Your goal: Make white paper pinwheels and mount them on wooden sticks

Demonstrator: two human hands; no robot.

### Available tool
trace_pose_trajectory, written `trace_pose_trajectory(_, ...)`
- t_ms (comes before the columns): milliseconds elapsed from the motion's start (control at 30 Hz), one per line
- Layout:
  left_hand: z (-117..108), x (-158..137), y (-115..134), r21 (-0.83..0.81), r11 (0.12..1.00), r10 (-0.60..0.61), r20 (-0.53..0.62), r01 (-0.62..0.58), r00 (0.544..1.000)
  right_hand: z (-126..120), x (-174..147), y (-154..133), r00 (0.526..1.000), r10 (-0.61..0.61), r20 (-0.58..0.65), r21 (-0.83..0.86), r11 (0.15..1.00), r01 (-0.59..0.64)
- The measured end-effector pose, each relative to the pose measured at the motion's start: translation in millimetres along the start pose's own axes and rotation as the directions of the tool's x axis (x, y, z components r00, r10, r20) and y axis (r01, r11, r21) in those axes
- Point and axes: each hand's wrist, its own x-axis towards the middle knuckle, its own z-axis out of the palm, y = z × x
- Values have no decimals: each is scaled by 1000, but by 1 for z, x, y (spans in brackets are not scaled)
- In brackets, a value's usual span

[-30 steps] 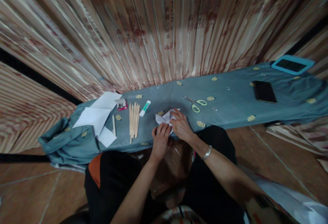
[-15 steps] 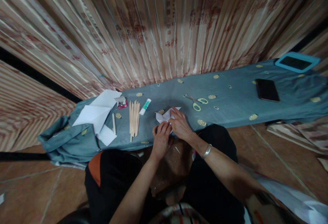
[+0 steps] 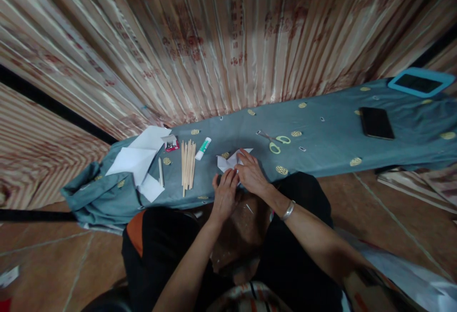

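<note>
A white piece of folded paper (image 3: 224, 163) with pointed corners lies at the near side of the cloth-covered table. My left hand (image 3: 225, 192) grips its near edge, fingers bent over it. From the right, my right hand (image 3: 252, 175) presses its fingers onto the same paper and holds it; a silver bangle circles that wrist. Between and under the two hands, part of the paper is hidden. Beyond them to the right lie scissors (image 3: 274, 141) with pale green handles, blades slightly apart. A glue stick (image 3: 203, 148) rests to the left of the paper.
Further left lie a bundle of thin wooden sticks (image 3: 187, 164), a small red box (image 3: 172, 143), a white pen-like stick (image 3: 161, 173) and white paper sheets (image 3: 134, 162). A black phone (image 3: 376, 123) and a blue-framed tablet (image 3: 418, 83) are far right. A curtain (image 3: 221, 64) hangs behind the table.
The view has shifted slightly, so the table's ends appear a little further right. Both hands stay on the folded paper, with hardly any movement of the fingers.
</note>
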Motion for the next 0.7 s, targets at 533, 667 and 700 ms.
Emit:
trace_pose_trajectory(533,2,0,1,16,1000,-14,-12,14,1000,-2,4,-1,1000,8,19,-28,1000,-8)
trace_pose_trajectory(667,-1,1,3,1,999,-32,8,32,999,-2,0,4,1000,27,-1,0,1000,-27)
trace_pose_trajectory(700,-2,1,4,-1,999,-33,13,33,999,-1,0,6,1000,28,-5,2,1000,-28)
